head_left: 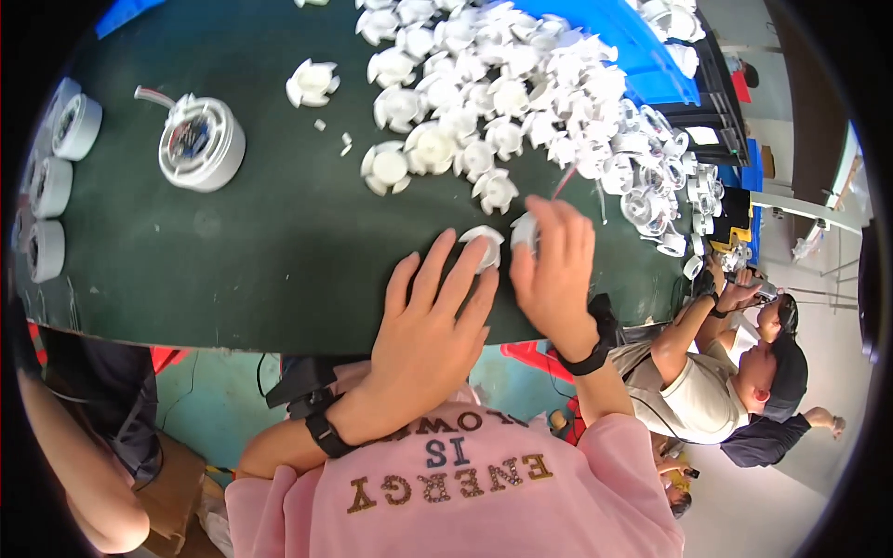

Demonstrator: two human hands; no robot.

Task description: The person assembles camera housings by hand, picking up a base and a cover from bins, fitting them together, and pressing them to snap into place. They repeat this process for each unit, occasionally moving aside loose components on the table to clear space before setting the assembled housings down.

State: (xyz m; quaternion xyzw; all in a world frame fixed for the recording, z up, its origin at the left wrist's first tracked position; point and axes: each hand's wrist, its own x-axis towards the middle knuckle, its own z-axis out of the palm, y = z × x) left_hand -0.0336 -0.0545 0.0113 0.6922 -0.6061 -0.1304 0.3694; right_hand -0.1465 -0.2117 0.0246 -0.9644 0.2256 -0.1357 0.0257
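My left hand (430,302) is held over the near edge of the dark green table (288,251), fingers stretched and apart. Its fingertips reach a white finned plastic wheel (489,239), which they partly cover. Just right of it, my right hand (558,270) has its thumb and fingers closed round a white round part (525,229), mostly hidden by the hand. A thin pink wire (564,182) shows beyond these fingers; where it ends is hidden. The two parts are close together. A single white finned wheel (496,191) lies just beyond both hands.
A large heap of white finned wheels (507,93) spreads across the far side, by a blue bin (642,51). Round clear-and-white parts (642,206) crowd the right. At left stand a white round motor unit (200,144) and several white rings (51,186). Other people (763,381) sit at right.
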